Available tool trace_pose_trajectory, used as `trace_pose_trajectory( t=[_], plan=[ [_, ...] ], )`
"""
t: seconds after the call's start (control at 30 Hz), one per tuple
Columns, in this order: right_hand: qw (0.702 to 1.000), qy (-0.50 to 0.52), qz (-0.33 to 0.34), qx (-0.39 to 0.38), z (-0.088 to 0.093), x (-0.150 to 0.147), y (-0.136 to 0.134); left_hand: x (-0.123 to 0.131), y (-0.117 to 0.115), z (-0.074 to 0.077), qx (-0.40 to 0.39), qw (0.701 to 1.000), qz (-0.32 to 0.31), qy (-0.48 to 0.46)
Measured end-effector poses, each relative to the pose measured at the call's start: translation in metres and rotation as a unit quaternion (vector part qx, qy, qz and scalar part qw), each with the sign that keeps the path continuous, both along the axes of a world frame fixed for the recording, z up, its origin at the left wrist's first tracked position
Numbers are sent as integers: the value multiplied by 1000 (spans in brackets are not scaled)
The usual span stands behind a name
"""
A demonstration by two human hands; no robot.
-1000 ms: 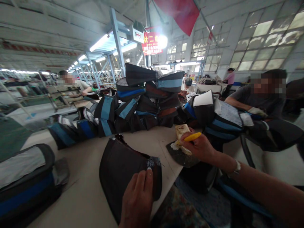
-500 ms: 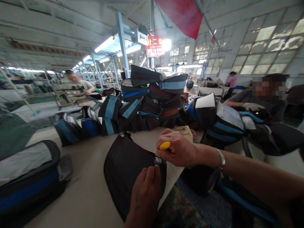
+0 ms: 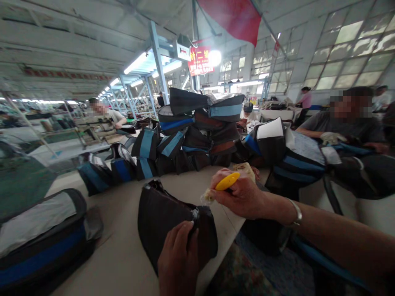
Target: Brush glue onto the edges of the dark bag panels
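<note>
A dark, curved bag piece [image 3: 162, 224] stands on the pale tabletop in front of me. My left hand [image 3: 180, 253] grips it near its right upper corner, fingers closed at the edge. White, glue-like smears [image 3: 195, 214] show at that corner, and some lie at the far left corner too. To the upper right, my right hand [image 3: 243, 197] is closed round a brush with a yellow handle [image 3: 227, 181]. Its clotted, whitish bristles [image 3: 207, 197] point left and hang clear of the piece. Behind that hand, a cream-coloured container [image 3: 246, 168] is partly hidden.
Stacked dark bag pieces with blue stripes [image 3: 145, 144] line the table's far side. A larger blue-striped piece [image 3: 46, 242] lies at the left. More pieces [image 3: 299, 164] are piled at the right, where a gloved co-worker [image 3: 339, 127] sits. Another person [image 3: 105, 111] works at the far left.
My right hand has lifted the brush off the corner, moving slightly right, and its bristles now show. The bag piece has tilted and shows its right side; my left hand shifted left with it.
</note>
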State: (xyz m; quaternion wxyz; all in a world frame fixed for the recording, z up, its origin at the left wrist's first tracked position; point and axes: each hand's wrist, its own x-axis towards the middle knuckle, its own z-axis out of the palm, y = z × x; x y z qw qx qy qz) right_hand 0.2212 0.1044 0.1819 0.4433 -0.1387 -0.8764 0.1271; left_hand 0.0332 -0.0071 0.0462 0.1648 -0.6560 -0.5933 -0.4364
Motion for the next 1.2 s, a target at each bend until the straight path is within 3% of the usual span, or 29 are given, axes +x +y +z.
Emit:
trace_pose_trajectory(
  t=[0.17, 0.33, 0.5, 0.6, 0.7, 0.8, 0.93, 1.03, 1.1, 1.2],
  plan=[
    [994, -30, 105, 14, -14, -16, 0, -7, -8, 0, -73, 984, 27, -158],
    [994, -72, 55, 57, -3, -15, 9, -11, -15, 12, -148, 948, 56, -276],
    [987, -45, 143, 52, -5, -26, 0, -7, -16, 22, -173, 929, 59, -322],
    [987, -70, 126, 70, -10, -30, 2, -10, -22, 27, -164, 929, 72, -324],
    [998, -17, 58, 11, -6, -21, 4, -28, -31, 31, -152, 932, 105, -311],
    [986, 89, 50, -129, 0, -9, -1, -58, -38, 32, -128, 937, 141, -292],
    [932, 207, 70, -289, -13, -8, -15, -93, -36, 19, -74, 956, 172, -226],
    [898, 237, 90, -359, -31, -18, -26, -102, -40, -2, 5, 957, 244, -156],
    [882, 243, 104, -391, -42, -25, -32, -102, -52, -18, 46, 945, 295, -135],
    [859, 256, 127, -424, -54, -33, -38, -96, -82, -42, 37, 942, 304, -137]
  ],
)
